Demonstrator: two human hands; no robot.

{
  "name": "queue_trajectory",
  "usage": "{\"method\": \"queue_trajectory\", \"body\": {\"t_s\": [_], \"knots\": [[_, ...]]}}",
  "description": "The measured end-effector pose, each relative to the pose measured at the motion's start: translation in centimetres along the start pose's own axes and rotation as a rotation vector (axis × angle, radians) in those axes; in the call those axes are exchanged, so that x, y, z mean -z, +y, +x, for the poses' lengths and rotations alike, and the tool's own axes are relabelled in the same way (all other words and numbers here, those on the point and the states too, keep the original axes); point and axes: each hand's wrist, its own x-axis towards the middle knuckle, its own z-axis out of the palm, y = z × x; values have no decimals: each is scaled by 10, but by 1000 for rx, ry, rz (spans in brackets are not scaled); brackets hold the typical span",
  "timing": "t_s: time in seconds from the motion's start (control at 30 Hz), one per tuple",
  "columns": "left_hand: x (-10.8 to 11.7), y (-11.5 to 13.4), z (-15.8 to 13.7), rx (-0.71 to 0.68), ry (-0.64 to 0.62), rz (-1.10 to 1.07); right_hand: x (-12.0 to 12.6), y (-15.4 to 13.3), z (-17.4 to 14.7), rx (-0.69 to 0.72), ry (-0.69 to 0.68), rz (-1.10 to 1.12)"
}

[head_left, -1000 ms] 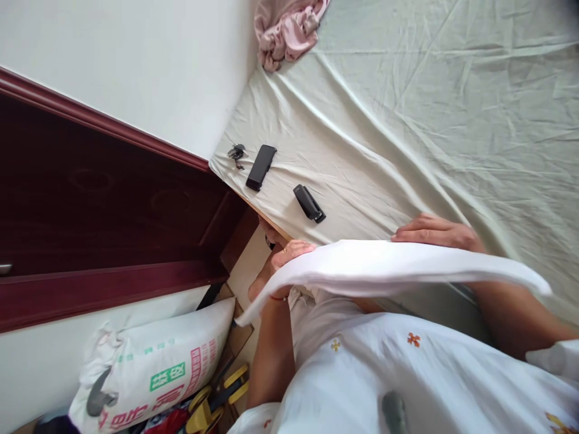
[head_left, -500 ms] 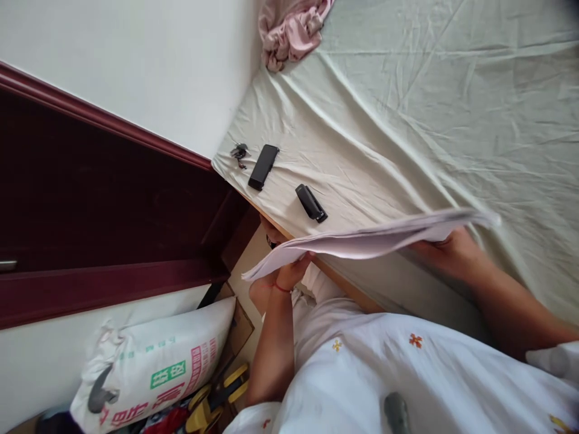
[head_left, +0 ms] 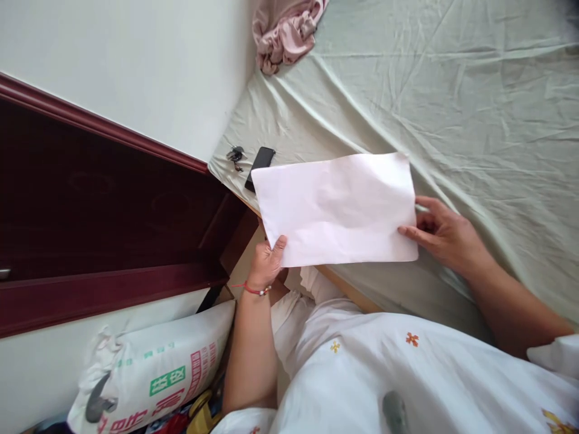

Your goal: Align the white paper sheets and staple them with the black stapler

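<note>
Over on the left, a small dark bundle point(head_left: 235, 155), then a flat black object point(head_left: 261, 161), partly hidden by paper. Left hand point(head_left: 266, 260) pinches the lower-left corner, thumb on top! White paper point(head_left: 339, 211) spans the bed's point(head_left: 474, 120) edge. Right hand point(head_left: 446, 235) pinches its right side. Steadying looks like the step; moving on calls for even grips.
</note>
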Motion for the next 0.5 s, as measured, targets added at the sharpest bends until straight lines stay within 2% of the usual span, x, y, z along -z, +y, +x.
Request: {"method": "queue_trajectory", "body": {"t_s": [0.07, 0.13, 0.2, 0.27, 0.37, 0.43, 0.5], "knots": [[16, 25, 6, -44, -116, 178, 0, -1, 1, 121, 193, -50], [25, 52, 11, -73, -281, 298, 0, -2, 1, 236, 311, -124], [25, 79, 16, -141, -454, 386, 0, -4, 0, 327, 336, -177], [16, 103, 20, -199, -653, 463, 1, -7, -1, 365, 295, -190], [-6, 128, 31, -284, -875, 551, 5, -12, -4, 281, 185, -222], [-20, 132, 41, -292, -925, 573, 10, -14, -5, 164, 100, -250], [-29, 123, 51, -215, -955, 537, 15, -17, -5, 66, 52, -239]]}}
